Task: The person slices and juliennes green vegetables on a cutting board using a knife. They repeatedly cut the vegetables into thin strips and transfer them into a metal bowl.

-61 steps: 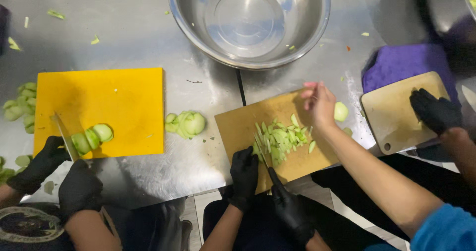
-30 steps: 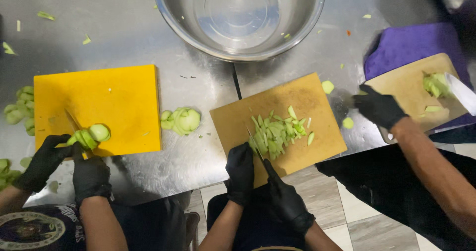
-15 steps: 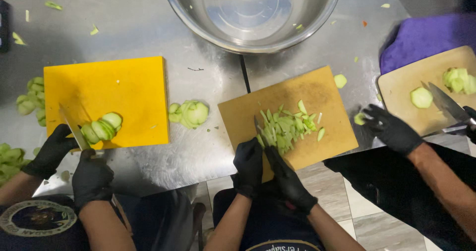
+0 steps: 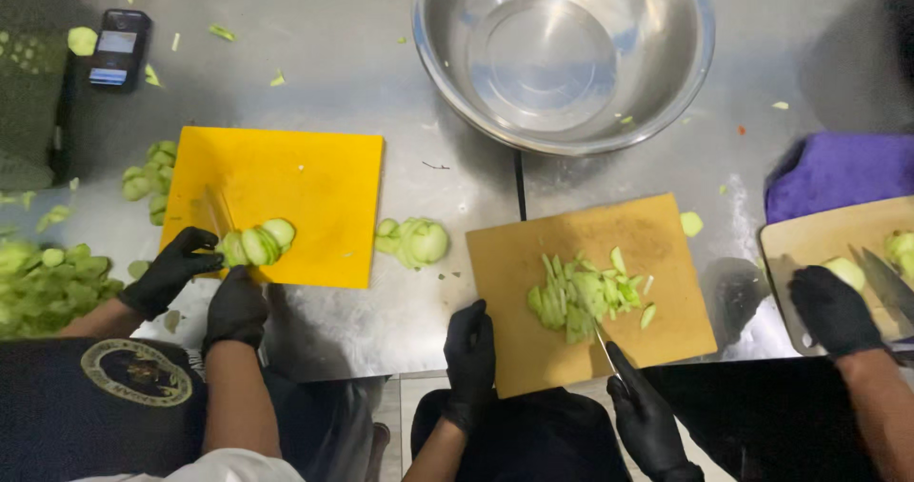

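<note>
While L hand (image 4: 470, 347) steadies wood board (image 4: 590, 291) | R hand (image 4: 647, 415) grips knife (image 4: 606, 351) | cucumber pile (image 4: 583, 296) mostly sliced, bowl (image 4: 564, 53) still empty

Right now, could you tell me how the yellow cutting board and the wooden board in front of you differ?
The yellow cutting board is bright yellow and holds a short row of round slices at its near left corner; the wooden board is brown, slightly tilted, and holds thin green strips in the middle. Both lie flat on the steel table, and both have gloved hands working at them.

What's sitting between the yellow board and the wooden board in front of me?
A small pile of pale green slices on bare steel counter, seen in the head view.
</note>
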A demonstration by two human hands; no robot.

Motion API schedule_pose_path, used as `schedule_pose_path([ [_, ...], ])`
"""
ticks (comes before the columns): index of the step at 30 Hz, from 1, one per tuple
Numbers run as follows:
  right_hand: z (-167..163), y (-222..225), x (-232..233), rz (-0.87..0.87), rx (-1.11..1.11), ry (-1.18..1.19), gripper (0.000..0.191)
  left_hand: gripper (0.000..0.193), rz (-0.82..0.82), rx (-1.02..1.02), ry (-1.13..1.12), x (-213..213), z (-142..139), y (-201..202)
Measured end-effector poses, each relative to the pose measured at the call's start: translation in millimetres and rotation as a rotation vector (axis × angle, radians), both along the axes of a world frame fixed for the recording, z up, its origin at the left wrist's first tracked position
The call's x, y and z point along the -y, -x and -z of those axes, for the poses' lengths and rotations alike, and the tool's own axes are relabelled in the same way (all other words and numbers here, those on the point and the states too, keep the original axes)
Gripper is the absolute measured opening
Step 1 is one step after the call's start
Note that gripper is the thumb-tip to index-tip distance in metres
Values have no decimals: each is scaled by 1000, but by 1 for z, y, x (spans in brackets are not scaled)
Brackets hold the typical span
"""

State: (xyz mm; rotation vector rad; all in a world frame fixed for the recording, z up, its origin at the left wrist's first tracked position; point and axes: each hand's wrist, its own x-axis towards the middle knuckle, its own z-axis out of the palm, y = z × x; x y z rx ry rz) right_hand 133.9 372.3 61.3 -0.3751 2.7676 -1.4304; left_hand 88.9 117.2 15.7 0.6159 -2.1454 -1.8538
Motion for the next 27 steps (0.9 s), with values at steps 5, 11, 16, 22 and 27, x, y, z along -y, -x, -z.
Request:
schedule_pose_path([
  [5, 12, -1, -21, 418, 432, -4, 60, 62, 316, -7, 218, -9, -20, 8],
  [11, 6, 69, -80, 193, -93, -523, 65, 122, 516, 124, 240, -42, -39, 40],
  [16, 20, 126, -115, 253, 56, -438, 51, 141, 719, 329, 676, -64, -63, 53],
  [22, 45, 133, -120, 268, -1, -743, 55, 122, 562, 155, 655, -55, -58, 34],
  [27, 53, 131, -119, 293, -49, -820, 63, 88, 7, -22, 742, -10, -37, 33],
])
